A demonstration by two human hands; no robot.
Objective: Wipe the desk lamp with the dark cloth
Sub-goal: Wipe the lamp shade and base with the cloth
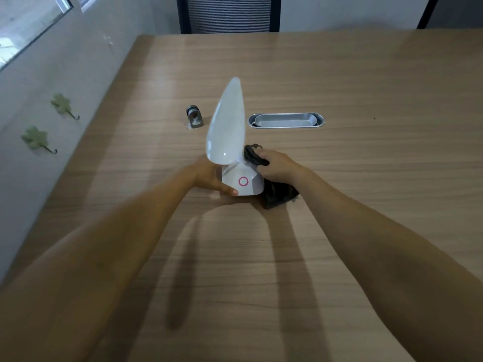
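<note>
A white desk lamp (226, 131) stands upright in the middle of the wooden table, its long pointed head rising above a base with a pink ring. My left hand (209, 176) grips the left side of the base, thumb across the front bottom edge. My right hand (277, 165) presses a dark cloth (278, 194) against the right side of the base. Part of the cloth bunches above my fingers, and the rest hangs down onto the table.
The wooden table (339, 231) stretches ahead. A small grey metal fitting (194, 116) stands left behind the lamp. A metal cable grommet (285, 120) is set in the table to the right behind it. A black chair (228, 13) stands at the far edge. Two clover-shaped wall hooks (62, 104) are on the left wall.
</note>
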